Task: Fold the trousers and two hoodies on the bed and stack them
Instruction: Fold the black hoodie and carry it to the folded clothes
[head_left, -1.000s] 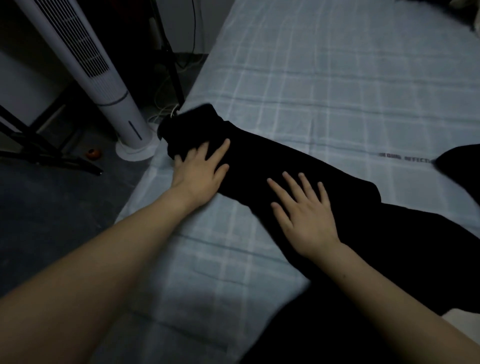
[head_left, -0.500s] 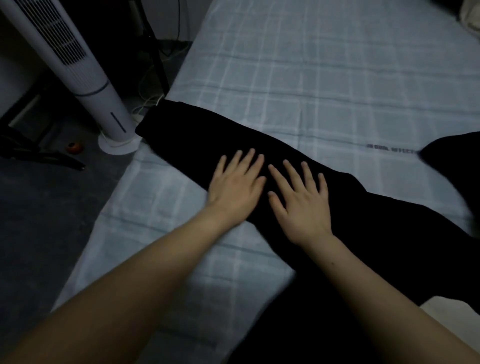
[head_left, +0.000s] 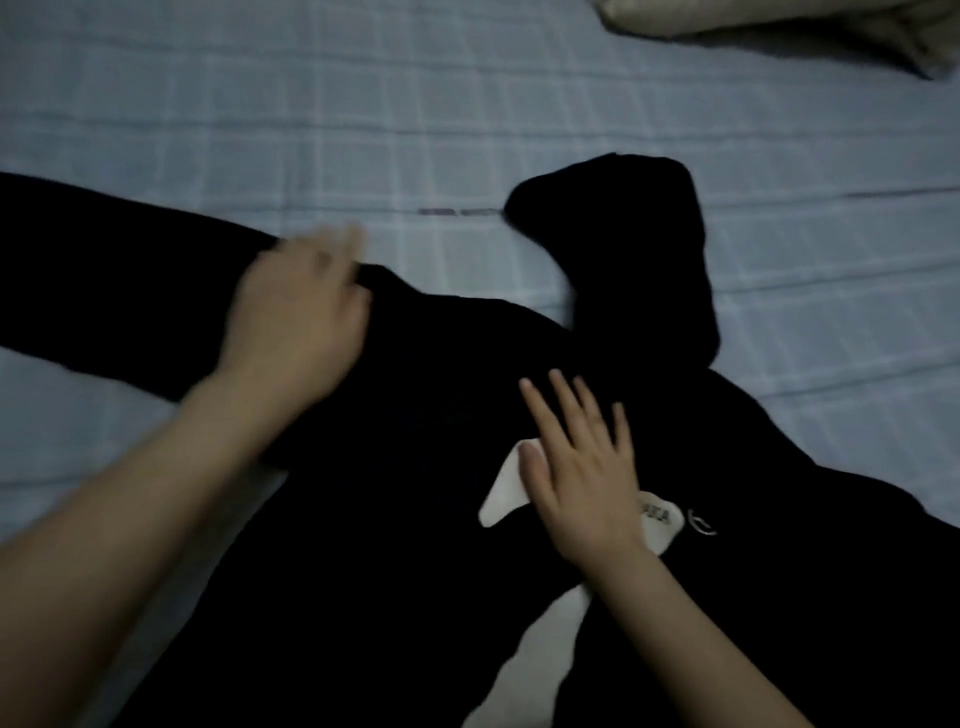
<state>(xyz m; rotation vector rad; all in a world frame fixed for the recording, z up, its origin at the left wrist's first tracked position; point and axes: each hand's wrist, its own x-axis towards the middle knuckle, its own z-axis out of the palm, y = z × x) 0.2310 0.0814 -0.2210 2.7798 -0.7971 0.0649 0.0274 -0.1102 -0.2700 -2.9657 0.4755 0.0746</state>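
Checked bedsheet, beige bedding far right, black hoodie, right hand flat on it, left hand blurred, grip unclear

Black hoodie on pale checked bed

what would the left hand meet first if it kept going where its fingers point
Likely only bare bed sheet: the left hand points up-right off the sleeve, passing left of the hood. It is blurred, so roughly.
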